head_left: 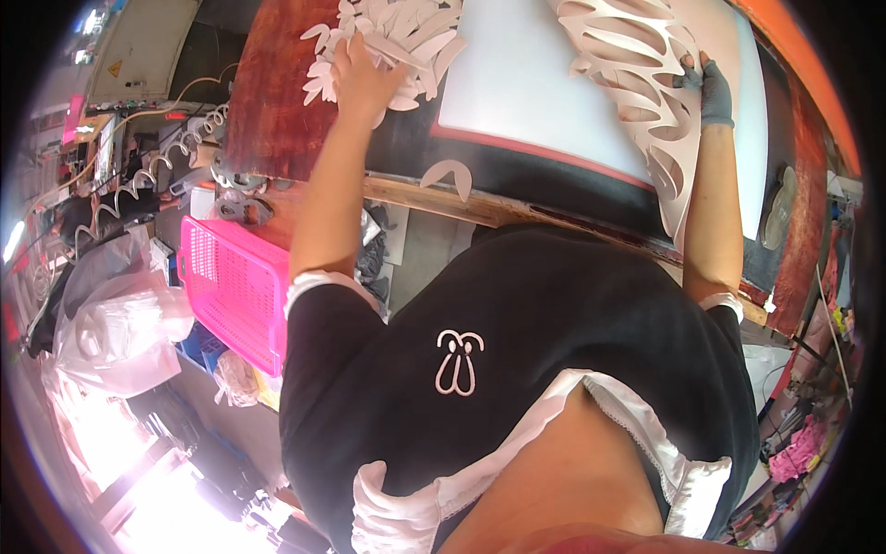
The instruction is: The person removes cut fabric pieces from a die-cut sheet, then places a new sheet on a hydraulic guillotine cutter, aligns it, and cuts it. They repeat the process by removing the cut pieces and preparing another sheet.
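Note:
My left hand [364, 85] lies over a heap of pale, curved cut-out pieces [426, 48] at the back left of the table, its fingers and thumb apart. Whether any piece is gripped under the palm is hidden. My right hand [712, 92], in a dark glove with bare fingertips, pinches the right edge of a pale sheet full of leaf-shaped holes [653, 97]. That perforated sheet hangs in a long strip towards the table's front edge. Under it lies a smooth white board [544, 102]. One curved piece [448, 175] sits apart at the front edge.
The reddish-brown table [277, 102] has a wooden front rail [415, 192]. A pink plastic basket [235, 286] stands at its left front, beside clear plastic bags [120, 323]. An orange bar [817, 69] runs along the far right. A grey oval object [783, 205] lies at the right.

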A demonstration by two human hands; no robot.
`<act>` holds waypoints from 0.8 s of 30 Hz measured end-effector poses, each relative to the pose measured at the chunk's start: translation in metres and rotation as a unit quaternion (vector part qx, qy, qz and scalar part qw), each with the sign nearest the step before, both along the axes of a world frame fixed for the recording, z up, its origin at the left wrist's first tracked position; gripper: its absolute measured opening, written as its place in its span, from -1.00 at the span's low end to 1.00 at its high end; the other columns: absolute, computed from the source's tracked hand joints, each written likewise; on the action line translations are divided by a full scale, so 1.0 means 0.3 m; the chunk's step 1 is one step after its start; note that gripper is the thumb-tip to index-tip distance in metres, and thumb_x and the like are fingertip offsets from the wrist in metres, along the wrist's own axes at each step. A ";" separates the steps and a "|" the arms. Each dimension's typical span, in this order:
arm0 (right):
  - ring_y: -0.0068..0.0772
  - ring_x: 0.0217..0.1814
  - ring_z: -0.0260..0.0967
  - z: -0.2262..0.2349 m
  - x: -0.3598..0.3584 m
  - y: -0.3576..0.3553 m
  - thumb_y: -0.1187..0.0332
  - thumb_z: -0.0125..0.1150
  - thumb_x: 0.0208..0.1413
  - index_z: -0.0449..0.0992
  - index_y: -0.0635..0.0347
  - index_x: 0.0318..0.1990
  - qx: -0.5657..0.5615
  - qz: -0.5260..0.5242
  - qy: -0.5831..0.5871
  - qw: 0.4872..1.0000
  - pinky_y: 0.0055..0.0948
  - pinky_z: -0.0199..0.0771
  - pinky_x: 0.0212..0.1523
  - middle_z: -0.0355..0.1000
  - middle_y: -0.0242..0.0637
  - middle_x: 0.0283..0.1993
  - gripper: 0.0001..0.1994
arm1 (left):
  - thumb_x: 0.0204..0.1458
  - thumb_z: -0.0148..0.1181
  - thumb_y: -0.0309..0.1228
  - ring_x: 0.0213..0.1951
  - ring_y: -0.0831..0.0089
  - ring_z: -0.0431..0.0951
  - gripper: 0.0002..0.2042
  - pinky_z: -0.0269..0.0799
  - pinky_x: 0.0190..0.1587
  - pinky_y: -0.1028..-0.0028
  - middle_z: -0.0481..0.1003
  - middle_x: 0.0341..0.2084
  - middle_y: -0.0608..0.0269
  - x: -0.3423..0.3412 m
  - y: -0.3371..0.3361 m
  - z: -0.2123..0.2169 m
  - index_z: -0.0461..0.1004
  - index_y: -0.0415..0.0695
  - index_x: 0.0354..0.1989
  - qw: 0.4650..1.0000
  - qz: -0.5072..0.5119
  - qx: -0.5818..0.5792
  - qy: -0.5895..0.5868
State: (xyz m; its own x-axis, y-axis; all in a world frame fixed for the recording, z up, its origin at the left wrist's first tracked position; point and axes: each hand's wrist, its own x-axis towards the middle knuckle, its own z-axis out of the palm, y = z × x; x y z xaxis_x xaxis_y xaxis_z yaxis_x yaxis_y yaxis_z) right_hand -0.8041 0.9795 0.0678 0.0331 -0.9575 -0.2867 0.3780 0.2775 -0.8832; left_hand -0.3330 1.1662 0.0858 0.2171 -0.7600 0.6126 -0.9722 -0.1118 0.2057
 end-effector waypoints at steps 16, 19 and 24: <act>-0.27 -0.42 0.36 -0.155 -0.029 0.020 0.22 -0.26 0.26 0.28 0.13 -0.13 0.013 0.066 -0.140 0.988 -0.28 0.49 -0.42 0.35 -0.28 -0.38 -0.77 | -0.09 0.23 -0.34 -0.58 0.31 0.37 -0.77 0.32 -0.46 0.36 0.36 -0.65 0.13 -0.121 0.339 -0.047 0.29 -0.16 -0.53 0.932 -0.097 0.210 0.280; -0.33 -0.45 0.34 -0.080 0.037 0.079 0.25 -0.13 0.20 0.29 0.21 -0.12 0.011 0.045 -0.165 0.985 -0.34 0.44 -0.45 0.33 -0.27 -0.44 -0.76 | -0.11 0.22 -0.39 -0.30 0.22 0.41 -0.76 0.33 -0.23 0.30 0.36 -0.40 0.04 -0.069 0.249 0.073 0.33 -0.23 -0.35 0.973 -0.008 0.134 0.186; -0.28 -0.48 0.38 0.031 0.109 0.172 0.23 -0.27 0.26 0.25 0.20 -0.12 0.067 0.041 -0.110 0.991 -0.29 0.54 -0.34 0.32 -0.27 -0.49 -0.75 | -0.22 0.30 -0.36 0.07 -0.01 0.25 -0.43 0.18 0.11 0.20 0.29 -0.03 -0.12 -0.335 0.086 0.139 0.26 -0.25 0.01 0.949 -0.240 0.155 0.134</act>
State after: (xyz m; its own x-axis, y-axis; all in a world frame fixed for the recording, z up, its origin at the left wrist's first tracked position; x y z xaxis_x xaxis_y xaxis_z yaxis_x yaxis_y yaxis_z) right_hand -0.7712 1.0310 0.0769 0.1843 -0.9031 -0.3878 0.5295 0.4237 -0.7349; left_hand -0.4335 1.1919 0.1276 -0.0830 -0.9454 0.3152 -0.8437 0.2350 0.4827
